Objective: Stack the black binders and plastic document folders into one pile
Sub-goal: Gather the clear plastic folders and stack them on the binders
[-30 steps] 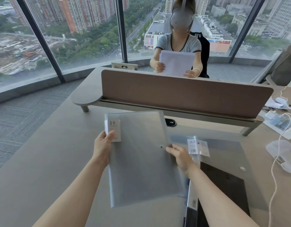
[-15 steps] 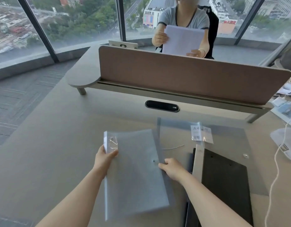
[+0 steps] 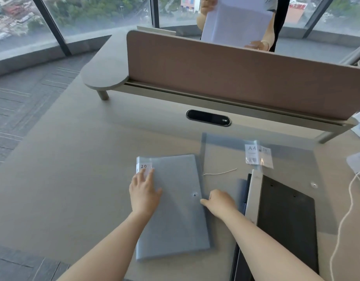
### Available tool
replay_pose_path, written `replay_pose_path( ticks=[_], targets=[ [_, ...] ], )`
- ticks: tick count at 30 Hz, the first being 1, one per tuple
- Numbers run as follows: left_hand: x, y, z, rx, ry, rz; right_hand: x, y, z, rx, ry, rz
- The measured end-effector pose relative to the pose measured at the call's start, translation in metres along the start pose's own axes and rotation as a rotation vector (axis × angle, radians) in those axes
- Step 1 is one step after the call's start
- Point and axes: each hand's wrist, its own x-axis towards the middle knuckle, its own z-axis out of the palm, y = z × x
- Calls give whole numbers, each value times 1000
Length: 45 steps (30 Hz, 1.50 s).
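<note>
A frosted grey plastic folder (image 3: 175, 220) with a "20" label lies flat on the desk. My left hand (image 3: 144, 193) rests flat on its upper left corner, fingers apart. My right hand (image 3: 220, 202) pinches the folder's right edge near the snap button. To the right lies a black binder (image 3: 286, 220) with a pale spine, and a second dark binder edge (image 3: 242, 191) shows beside it. A clear plastic folder (image 3: 286, 159) with an "A4" label lies over the black binder's far end.
A brown divider panel (image 3: 235, 78) closes the desk's far side, with a black cable port (image 3: 208, 118) below it. A short white string (image 3: 219, 172) lies between the folders. A white cable (image 3: 345, 220) runs along the right. A person opposite holds paper (image 3: 235, 19).
The grey folder came down from held upright in the air to lying flat on the desk. My left hand shifted from gripping its left edge to resting on top.
</note>
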Motion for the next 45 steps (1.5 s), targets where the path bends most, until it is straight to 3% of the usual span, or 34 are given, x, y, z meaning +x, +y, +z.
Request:
replay_pose_path(
  ticks=[4,7,12,15,23,30,39,45],
  targets=[
    [-9,20,14,206,-245,303,5,-3,-14,-146,-63,76],
    [-14,30,23,290,-320,387,11,-8,-26,-107,-169,131],
    [-14,29,30,324,-328,385,21,-20,-33,186,-146,175],
    [-13,28,29,322,-319,390,28,-32,-27,212,-115,139],
    [-12,26,27,304,-301,394,32,-60,-4,-162,40,-109],
    [-11,23,29,270,-286,384,13,-56,13,-315,10,-309],
    [-11,24,28,297,-303,384,5,-5,4,30,45,-84],
    [-12,25,28,299,-313,384,20,-15,-4,70,94,-59]
  ],
)
